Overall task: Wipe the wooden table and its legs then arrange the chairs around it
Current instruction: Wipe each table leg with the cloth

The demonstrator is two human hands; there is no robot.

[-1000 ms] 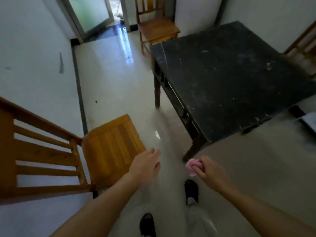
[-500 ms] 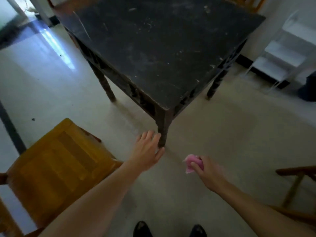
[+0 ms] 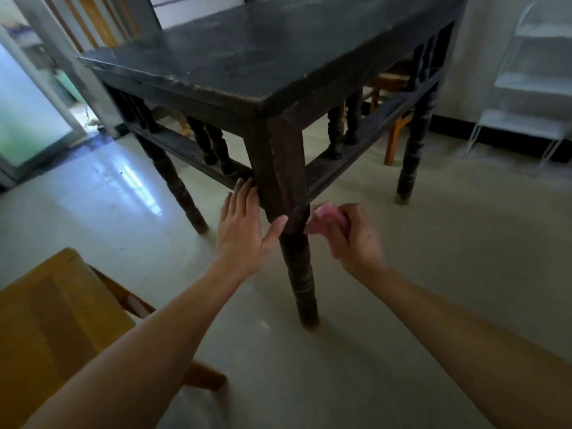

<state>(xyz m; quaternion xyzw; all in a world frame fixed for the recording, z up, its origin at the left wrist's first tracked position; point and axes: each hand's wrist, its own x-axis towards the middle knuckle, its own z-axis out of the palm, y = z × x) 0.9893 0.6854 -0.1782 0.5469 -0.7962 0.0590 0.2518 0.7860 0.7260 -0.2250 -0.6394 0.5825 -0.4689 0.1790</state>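
The dark wooden table (image 3: 278,51) fills the upper middle, seen from low down at its near corner. Its near leg (image 3: 297,258) runs down to the floor between my hands. My left hand (image 3: 244,227) lies flat and open against the left side of that leg, thumb touching it, fingertips at the lower rail. My right hand (image 3: 346,236) is shut on a pink cloth (image 3: 328,213) and holds it at the leg's right side. A light wooden chair (image 3: 52,329) stands at the bottom left. Another chair (image 3: 393,119) shows behind the table's far side.
A white wire shelf rack (image 3: 532,88) stands against the wall at the right. An open glass door (image 3: 28,119) is at the left. A further chair back (image 3: 102,23) rises behind the table's left corner. Glossy floor stretches around the table.
The view has dropped low and close to the table's near corner. Both hands have moved up to the near leg, the left now touching it and the right bringing the cloth beside it.
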